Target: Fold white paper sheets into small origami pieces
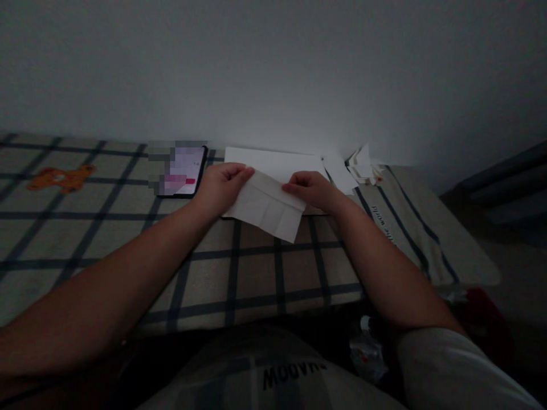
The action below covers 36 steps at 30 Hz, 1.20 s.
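Observation:
A creased white sheet of paper [269, 206] hangs between my two hands above a checked cloth [256, 273]. My left hand [222, 185] pinches its upper left edge. My right hand [311, 189] pinches its upper right edge. The sheet shows fold lines and its lower corner droops toward me. Behind it a larger white sheet [277, 162] lies flat against the wall.
A lit phone [182, 171] lies left of my left hand. Small folded paper pieces [363, 165] are piled at the far right by the wall. An orange bear print [62, 177] marks the cloth at far left. The cloth's right edge drops off near a dark red object [482, 313].

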Each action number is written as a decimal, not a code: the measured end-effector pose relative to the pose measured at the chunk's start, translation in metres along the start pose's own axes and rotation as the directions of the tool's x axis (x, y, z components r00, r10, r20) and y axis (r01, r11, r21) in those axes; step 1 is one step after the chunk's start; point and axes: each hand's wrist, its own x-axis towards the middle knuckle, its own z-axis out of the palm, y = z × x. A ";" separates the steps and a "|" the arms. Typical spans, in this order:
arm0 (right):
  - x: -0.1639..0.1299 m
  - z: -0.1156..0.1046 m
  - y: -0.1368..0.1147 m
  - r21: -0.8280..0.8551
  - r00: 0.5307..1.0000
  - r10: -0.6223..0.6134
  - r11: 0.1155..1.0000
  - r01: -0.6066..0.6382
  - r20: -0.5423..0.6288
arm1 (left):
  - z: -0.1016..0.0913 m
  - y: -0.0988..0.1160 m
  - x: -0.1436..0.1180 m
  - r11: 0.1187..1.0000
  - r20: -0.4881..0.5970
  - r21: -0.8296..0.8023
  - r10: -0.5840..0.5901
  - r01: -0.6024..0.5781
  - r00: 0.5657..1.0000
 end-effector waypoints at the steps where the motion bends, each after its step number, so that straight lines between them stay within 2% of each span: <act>1: 0.001 -0.001 0.002 0.004 1.000 0.005 1.000 -0.005 -0.002 | -0.001 0.000 0.001 1.000 -0.006 -0.011 -0.007 0.007 1.000; 10: 0.011 -0.009 0.025 0.042 0.991 0.002 0.999 0.003 -0.131 | -0.007 -0.006 0.013 0.998 -0.132 -0.013 -0.055 0.054 0.990; 14: 0.013 -0.009 0.028 0.089 0.988 -0.031 0.995 0.045 -0.153 | -0.007 -0.005 0.013 0.995 -0.121 -0.039 -0.100 0.096 0.988; 19: 0.016 -0.009 0.031 0.110 0.970 -0.029 0.992 0.056 -0.241 | -0.005 -0.002 0.009 0.989 -0.083 -0.073 -0.134 0.128 0.988; 24: 0.015 -0.010 0.030 -0.005 0.964 -0.045 0.999 0.045 -0.263 | -0.005 -0.001 0.008 0.978 -0.054 -0.111 -0.185 0.178 0.981; 28: 0.014 -0.012 0.028 -0.038 0.964 -0.073 0.997 0.065 -0.256 | -0.007 -0.004 0.009 0.986 -0.032 -0.067 -0.158 0.156 0.987; 32: 0.013 -0.012 0.027 -0.041 0.961 -0.069 0.997 0.060 -0.269 | -0.007 -0.003 0.009 0.994 -0.064 -0.003 -0.105 0.105 0.992; 36: 0.014 -0.010 0.025 0.042 0.952 -0.034 0.998 0.049 -0.304 | -0.006 -0.002 0.010 0.980 -0.057 -0.104 -0.176 0.169 0.983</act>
